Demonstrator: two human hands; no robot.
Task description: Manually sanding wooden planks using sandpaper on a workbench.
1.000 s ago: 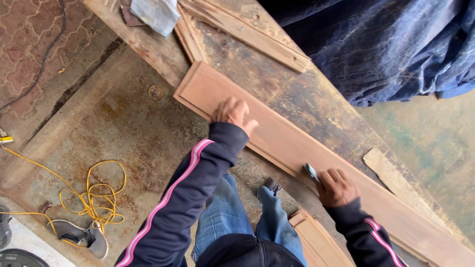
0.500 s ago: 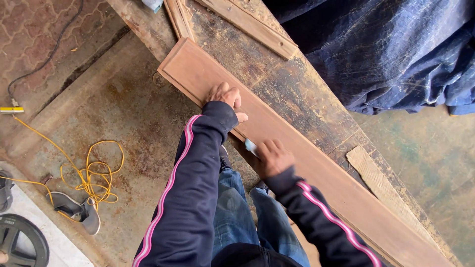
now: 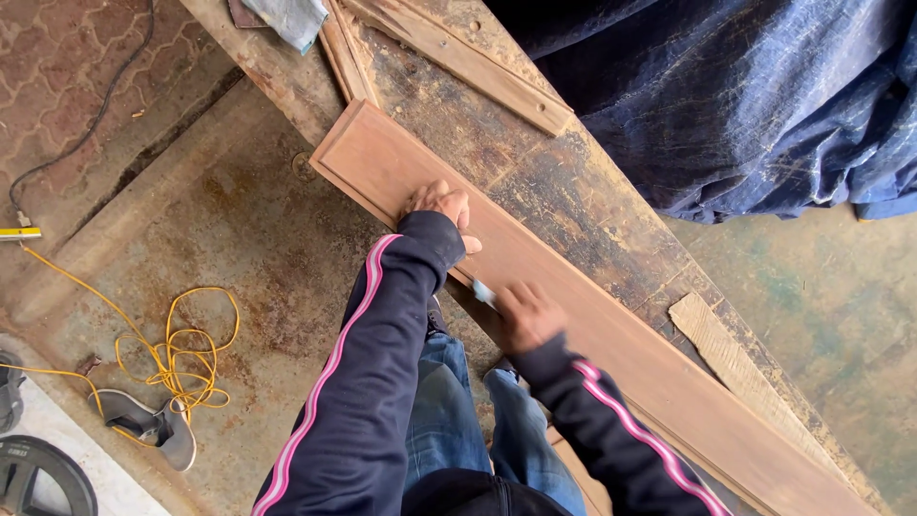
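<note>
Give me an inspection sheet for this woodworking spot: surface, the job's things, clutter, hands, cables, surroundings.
Surface: worn wooden workbench, stained and dusty.
Job's things: long reddish plank lying along the bench; small pale piece at its near edge.
Clutter: loose wooden strips at the far end; grey cloth; pale wood offcut.
Hands: left hand pressed flat on the plank; right hand gripping the small pale piece against the plank's edge.
Cables: yellow cord coiled on the floor; dark cable across the paving.
Surroundings: stained concrete floor; sandal by the cord; blue tarp beyond the bench.
</note>
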